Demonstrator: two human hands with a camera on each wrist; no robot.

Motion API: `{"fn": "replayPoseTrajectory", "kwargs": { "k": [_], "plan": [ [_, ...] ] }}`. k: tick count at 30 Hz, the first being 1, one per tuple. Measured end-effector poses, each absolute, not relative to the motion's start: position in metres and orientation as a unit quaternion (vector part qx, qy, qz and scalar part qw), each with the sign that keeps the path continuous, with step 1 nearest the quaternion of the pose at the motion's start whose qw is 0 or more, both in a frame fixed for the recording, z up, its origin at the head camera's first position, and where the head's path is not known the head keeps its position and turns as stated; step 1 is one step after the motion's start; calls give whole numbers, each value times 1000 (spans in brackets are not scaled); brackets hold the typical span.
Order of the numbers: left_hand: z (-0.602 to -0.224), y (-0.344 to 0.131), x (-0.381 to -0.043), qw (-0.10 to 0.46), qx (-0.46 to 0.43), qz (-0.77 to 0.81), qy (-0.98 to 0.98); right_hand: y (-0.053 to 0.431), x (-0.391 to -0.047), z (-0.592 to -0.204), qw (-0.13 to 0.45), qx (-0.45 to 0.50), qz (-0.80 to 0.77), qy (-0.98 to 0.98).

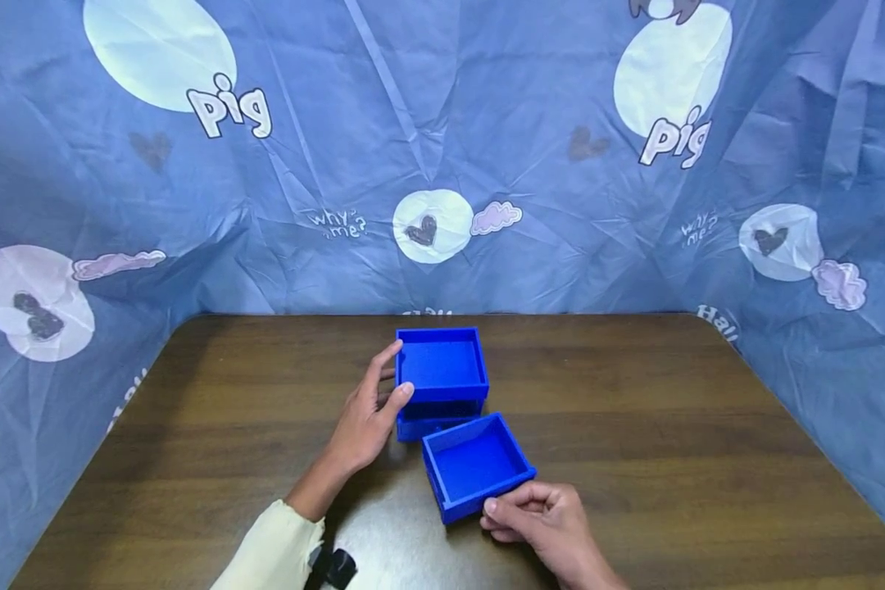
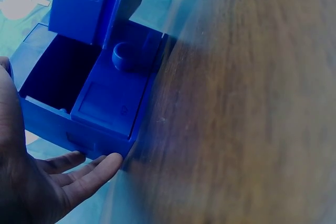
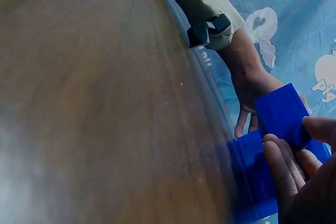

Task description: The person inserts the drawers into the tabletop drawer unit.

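Observation:
A small blue drawer cabinet (image 1: 442, 360) stands on the table, its upper slot (image 2: 63, 74) bare and dark inside. Below that slot, the lower drawer (image 2: 107, 100) with a round knob sits in place. My left hand (image 1: 365, 422) rests against the cabinet's left side, thumb at the front corner and the other fingers fairly straight along the side. In front of the cabinet, my right hand (image 1: 546, 520) pinches the front of the other blue drawer (image 1: 479, 463) at its knob (image 3: 299, 136). That drawer is turned at an angle, with nothing inside.
The brown wooden table (image 1: 634, 410) extends on both sides of the cabinet. Behind it hangs a blue printed cloth (image 1: 546, 270), which also runs down both sides. A black strap device (image 1: 335, 565) is on the left wrist, by the pale sleeve.

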State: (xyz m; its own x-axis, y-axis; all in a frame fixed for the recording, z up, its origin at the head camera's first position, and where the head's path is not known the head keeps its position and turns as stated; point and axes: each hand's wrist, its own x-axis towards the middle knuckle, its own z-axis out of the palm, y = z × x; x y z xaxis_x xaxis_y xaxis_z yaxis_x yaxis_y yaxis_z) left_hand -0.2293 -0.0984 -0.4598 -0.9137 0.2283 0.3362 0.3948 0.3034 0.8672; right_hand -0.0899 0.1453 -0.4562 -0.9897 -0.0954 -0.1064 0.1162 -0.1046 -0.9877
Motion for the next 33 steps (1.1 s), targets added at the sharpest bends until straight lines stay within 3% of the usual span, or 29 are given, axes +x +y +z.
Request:
{"fn": "replayPoseTrajectory", "kwargs": {
  "k": [33],
  "plan": [
    [-458, -98, -229, 84, -191, -556, -805, 127, -99, -449, 76, 3, -748, 659]
  ]
}}
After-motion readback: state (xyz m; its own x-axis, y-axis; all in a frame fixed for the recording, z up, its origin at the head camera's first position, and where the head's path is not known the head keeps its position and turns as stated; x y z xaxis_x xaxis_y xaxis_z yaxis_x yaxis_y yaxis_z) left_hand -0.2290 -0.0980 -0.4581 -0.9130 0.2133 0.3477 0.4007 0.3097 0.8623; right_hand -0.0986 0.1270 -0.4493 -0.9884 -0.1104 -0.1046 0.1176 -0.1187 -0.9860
